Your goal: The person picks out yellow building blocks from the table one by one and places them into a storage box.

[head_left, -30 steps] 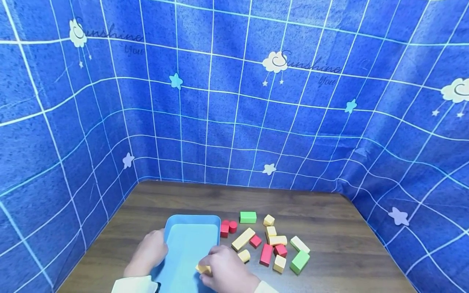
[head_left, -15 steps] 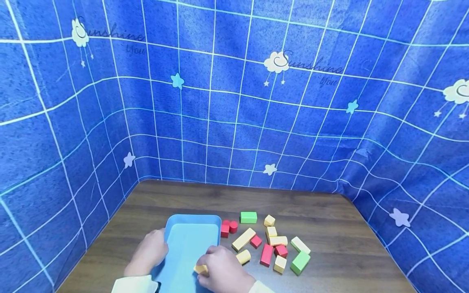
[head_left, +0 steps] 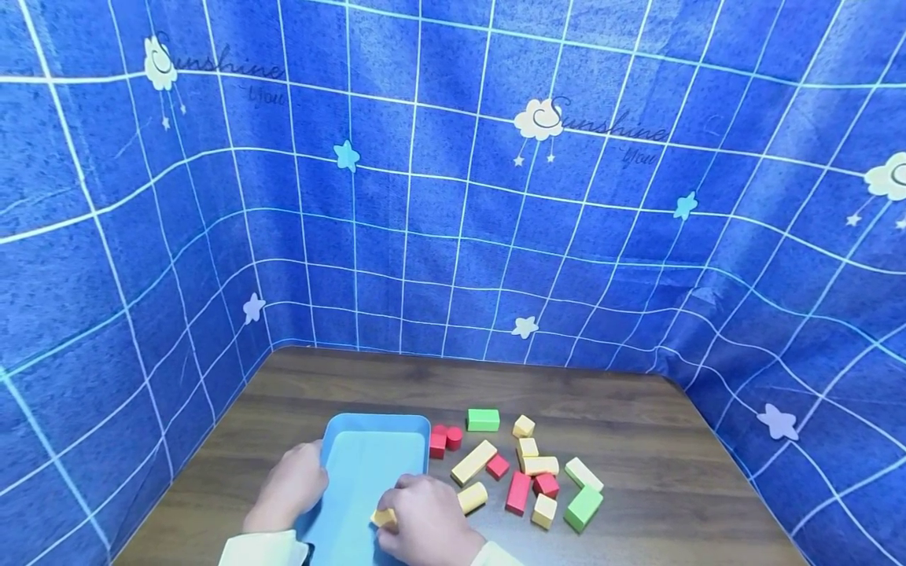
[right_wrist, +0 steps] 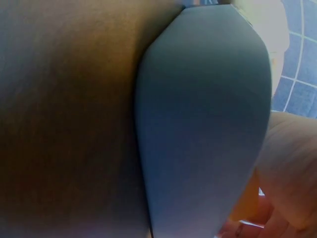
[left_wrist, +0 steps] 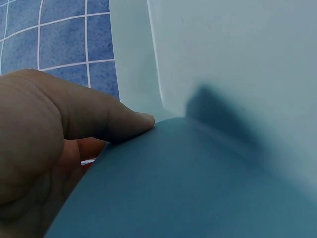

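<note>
In the head view my left hand (head_left: 293,479) grips the left rim of a light blue plastic tray (head_left: 377,423). The left wrist view shows the thumb (left_wrist: 116,119) over the tray's rim, other fingers partly hidden outside it. My right hand (head_left: 428,515) pinches a yellow toy block (head_left: 383,518) over the tray's right side; the hand covers much of the block, so its full shape is hidden. Just right of that hand lies a yellow cylinder (head_left: 473,498). A large blurred grey-blue surface (right_wrist: 203,114) fills the middle of the right wrist view.
Right of the tray, red blocks (head_left: 518,493), yellow blocks (head_left: 474,462) and green blocks (head_left: 583,507) lie scattered on the dark wooden table (head_left: 637,440). A red block (head_left: 437,446) sits close to the tray's right wall. A blue patterned curtain (head_left: 453,196) surrounds the table.
My right hand has shifted slightly left with the yellow block, leaving more of the yellow cylinder visible. The left hand keeps its hold on the tray. The head view has turned slightly.
</note>
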### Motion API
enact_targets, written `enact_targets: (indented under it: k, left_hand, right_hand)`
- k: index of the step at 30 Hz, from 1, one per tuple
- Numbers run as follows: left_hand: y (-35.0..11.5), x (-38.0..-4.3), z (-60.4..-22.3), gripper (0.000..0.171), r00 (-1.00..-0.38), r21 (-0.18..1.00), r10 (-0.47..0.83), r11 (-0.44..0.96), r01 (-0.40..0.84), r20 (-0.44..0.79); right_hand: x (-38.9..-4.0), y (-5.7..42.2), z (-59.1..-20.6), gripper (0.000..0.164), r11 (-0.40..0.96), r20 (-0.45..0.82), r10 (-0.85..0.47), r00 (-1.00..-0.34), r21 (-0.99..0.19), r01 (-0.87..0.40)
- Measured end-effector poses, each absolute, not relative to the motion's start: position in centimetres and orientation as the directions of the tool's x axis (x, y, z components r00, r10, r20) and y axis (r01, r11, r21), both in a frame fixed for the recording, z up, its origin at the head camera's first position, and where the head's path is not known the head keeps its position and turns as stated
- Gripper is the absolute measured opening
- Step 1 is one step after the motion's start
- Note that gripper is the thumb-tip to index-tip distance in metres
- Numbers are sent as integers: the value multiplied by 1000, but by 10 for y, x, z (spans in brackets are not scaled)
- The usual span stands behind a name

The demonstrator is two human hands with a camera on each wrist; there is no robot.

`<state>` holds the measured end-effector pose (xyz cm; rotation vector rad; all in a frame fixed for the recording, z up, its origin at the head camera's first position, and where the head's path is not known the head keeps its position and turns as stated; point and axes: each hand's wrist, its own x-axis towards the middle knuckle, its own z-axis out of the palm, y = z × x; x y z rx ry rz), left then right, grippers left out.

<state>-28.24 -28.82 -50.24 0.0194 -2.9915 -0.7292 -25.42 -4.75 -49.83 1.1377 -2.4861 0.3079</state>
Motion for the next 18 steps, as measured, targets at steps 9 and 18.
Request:
enact_targets:
  k: [9, 18]
  left_hand:
    - [-289, -282, -504, 27, -998, 449, -28, 893, 4, 64]
    - [-290, -284, -503, 27, -999, 457, -43, 889, -24, 32]
  right_hand:
    - [-255, -53, -506, 20, 670, 446, -663, -601, -4, -742]
    - [-258, -58, -513, 24, 706, 445, -639, -628, 15, -708]
